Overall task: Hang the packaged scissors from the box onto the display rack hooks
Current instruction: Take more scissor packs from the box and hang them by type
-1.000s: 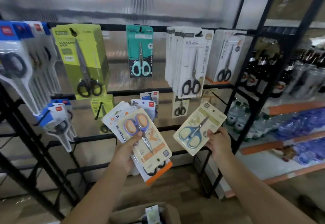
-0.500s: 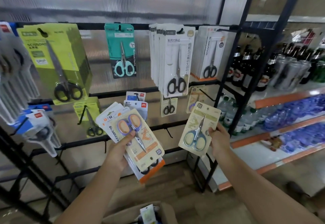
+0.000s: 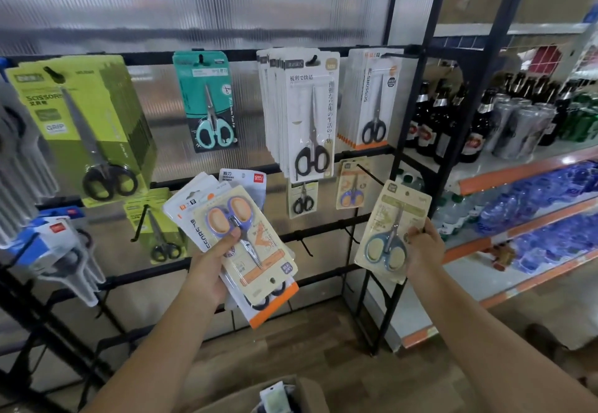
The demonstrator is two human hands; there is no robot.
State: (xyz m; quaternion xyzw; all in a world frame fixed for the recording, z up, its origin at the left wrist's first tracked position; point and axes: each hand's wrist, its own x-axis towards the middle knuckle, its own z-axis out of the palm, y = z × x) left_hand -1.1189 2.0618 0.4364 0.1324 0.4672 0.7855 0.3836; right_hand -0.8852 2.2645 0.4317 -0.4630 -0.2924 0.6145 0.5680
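My left hand point(image 3: 212, 267) grips a fanned stack of scissors packs point(image 3: 255, 250); the top one is cream with purple-and-orange handled scissors, and its thumb lies on it. My right hand point(image 3: 422, 250) holds a single cream pack with blue-handled scissors point(image 3: 390, 231) upright, just right of a bare black hook point(image 3: 372, 176) on the display rack point(image 3: 343, 155). A matching cream pack point(image 3: 351, 189) hangs behind that hook. The cardboard box point(image 3: 291, 396) sits at the bottom edge with a pack showing inside.
Hung scissors packs fill the rack: green point(image 3: 81, 131), teal point(image 3: 208, 101), white point(image 3: 304, 111). Bare hooks point(image 3: 304, 246) stick out from a lower bar. To the right, a black frame post point(image 3: 417, 160) borders shelves of bottles point(image 3: 453, 121) and water packs point(image 3: 543, 205). Wooden floor lies below.
The view has swung right and drawn closer to the rack. My right hand has carried the blue-handled pack right and turned it more upright, near the bare hook. My left hand keeps its stack.
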